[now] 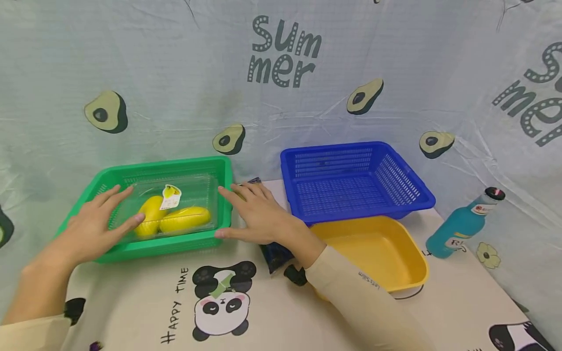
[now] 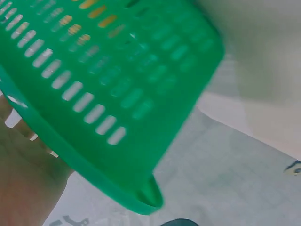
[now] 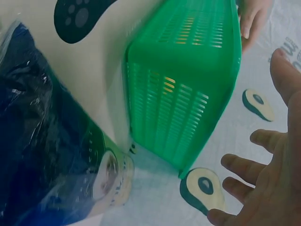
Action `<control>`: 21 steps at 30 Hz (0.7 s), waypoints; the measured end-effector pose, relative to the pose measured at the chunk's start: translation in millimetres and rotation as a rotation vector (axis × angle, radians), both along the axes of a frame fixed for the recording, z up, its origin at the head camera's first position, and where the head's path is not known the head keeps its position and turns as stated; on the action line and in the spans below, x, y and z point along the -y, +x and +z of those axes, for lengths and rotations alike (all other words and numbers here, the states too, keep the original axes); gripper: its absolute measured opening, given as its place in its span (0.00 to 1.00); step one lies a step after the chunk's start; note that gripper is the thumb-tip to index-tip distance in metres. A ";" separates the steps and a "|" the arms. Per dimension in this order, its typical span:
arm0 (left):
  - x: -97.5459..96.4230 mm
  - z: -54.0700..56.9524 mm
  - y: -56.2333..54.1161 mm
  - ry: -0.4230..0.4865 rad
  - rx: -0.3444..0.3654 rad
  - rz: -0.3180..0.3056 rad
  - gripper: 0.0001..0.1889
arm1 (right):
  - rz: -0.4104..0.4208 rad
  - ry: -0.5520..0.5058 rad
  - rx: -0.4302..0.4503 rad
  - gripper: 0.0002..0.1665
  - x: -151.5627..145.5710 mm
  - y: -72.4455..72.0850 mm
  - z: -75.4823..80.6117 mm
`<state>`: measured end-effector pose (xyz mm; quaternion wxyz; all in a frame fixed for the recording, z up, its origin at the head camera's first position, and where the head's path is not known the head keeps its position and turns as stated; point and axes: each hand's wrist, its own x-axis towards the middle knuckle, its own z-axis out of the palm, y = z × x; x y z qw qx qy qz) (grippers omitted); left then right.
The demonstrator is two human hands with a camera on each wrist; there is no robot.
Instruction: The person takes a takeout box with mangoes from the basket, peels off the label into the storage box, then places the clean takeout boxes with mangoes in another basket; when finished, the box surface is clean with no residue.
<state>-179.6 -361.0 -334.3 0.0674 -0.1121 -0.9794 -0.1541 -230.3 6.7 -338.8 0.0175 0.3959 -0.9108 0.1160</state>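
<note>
A green plastic basket (image 1: 175, 243) stands on the left of the table. Inside it lies a clear plastic package (image 1: 197, 187) with a small label, holding yellow fruits (image 1: 186, 218) that look like mangoes. My left hand (image 1: 94, 224) is over the basket's left side, fingers spread, thumb reaching toward the fruit in the head view. At the right side, my right hand (image 1: 259, 214) has its fingers spread, with the fingertips near the rim. In the right wrist view the fingers of that hand (image 3: 263, 169) hold nothing and stand apart from the basket wall (image 3: 164, 108).
A dark blue packet (image 1: 275, 256) lies partly hidden under my right forearm. Right of it are a blue basket (image 1: 338, 195) and, in front, a yellow tray (image 1: 373, 248). A teal bottle (image 1: 461, 226) with a dark cap stands far right. A patterned sheet hangs behind.
</note>
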 end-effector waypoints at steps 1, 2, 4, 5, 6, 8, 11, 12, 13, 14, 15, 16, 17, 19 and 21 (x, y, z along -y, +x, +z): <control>3.3 -0.9 0.9 0.010 0.009 -0.002 0.42 | -0.003 0.007 0.002 0.57 2.2 0.1 -0.3; 6.0 -1.9 1.3 0.020 0.020 -0.005 0.42 | -0.006 0.016 0.003 0.57 3.9 0.0 -0.8; 9.9 -3.2 1.7 0.033 0.035 -0.012 0.41 | -0.007 0.028 0.009 0.57 7.2 -0.2 -1.6; 10.9 -3.4 2.0 0.038 0.042 -0.011 0.41 | -0.006 0.031 0.013 0.57 8.8 -0.5 -1.9; 11.5 -3.3 2.1 0.041 0.050 -0.010 0.41 | -0.006 0.035 0.018 0.57 10.4 -0.8 -2.5; 10.4 -2.8 1.0 0.050 0.067 -0.010 0.41 | -0.007 0.043 0.024 0.57 12.1 -1.6 -3.6; 7.4 -2.2 -1.7 0.061 0.095 -0.008 0.41 | -0.011 0.046 0.038 0.57 14.4 -2.2 -5.4; 6.6 -2.1 -2.7 0.064 0.102 -0.009 0.40 | -0.013 0.048 0.039 0.56 15.2 -2.5 -6.2; 6.4 -2.0 -3.7 0.065 0.109 -0.009 0.40 | -0.013 0.047 0.041 0.56 15.8 -2.8 -6.8; 6.1 -2.0 -4.8 0.062 0.116 -0.009 0.40 | -0.013 0.047 0.042 0.56 16.3 -3.0 -7.2; 5.9 -2.2 -6.1 0.060 0.124 -0.009 0.40 | -0.013 0.046 0.042 0.56 16.7 -3.3 -7.7; 5.5 -2.4 -7.2 0.053 0.126 -0.008 0.39 | -0.012 0.045 0.042 0.56 17.1 -3.6 -8.1; 5.2 -3.0 -8.4 0.045 0.127 -0.008 0.39 | -0.012 0.046 0.041 0.56 17.4 -3.7 -8.4; 3.3 -4.9 -11.1 0.026 0.132 -0.012 0.38 | -0.012 0.050 0.043 0.56 17.8 -3.8 -8.8; -1.1 -6.7 -14.0 0.009 0.135 -0.009 0.36 | -0.011 0.054 0.042 0.56 18.1 -3.7 -9.4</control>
